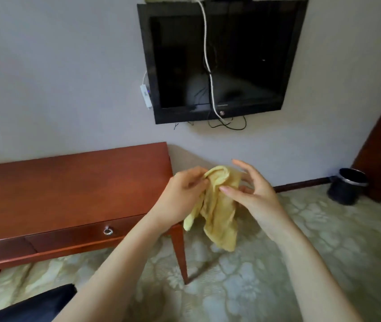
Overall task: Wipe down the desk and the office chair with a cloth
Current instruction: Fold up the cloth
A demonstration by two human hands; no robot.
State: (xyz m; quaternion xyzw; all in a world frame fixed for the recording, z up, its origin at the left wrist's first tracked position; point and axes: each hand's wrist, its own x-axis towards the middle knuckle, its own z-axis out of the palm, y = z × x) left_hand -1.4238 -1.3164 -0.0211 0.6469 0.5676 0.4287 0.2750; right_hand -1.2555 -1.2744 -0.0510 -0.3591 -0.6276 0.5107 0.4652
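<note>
Patterned green carpet (277, 263) covers the floor. Red-brown wooden counter (68, 182) stands against the wall at left, its right end leg on the carpet. Black TV (243, 54) is mounted on the wall above and to the right of it, with a white cable (208, 66) hanging down across the screen. A dark shape (34, 305) sits at bottom left, in front of the counter; can't tell if it's the chair. Dark bin (346, 185) stands on the floor by the wall, far right.

Yellow cloth (217, 217) is in the air just past the counter's right end, not touching the top, bunched at its upper edge and hanging loose over the carpet.

Hands are close together, both at the cloth's top. Left hand (182, 196) grips the bunched upper edge, fingers curled round it. Right hand (254, 194) is spread, fingers mostly straight, thumb lying on the cloth's front, with no firm grip visible.

Metal ring pull (107, 231) hangs on the counter's drawer front.
</note>
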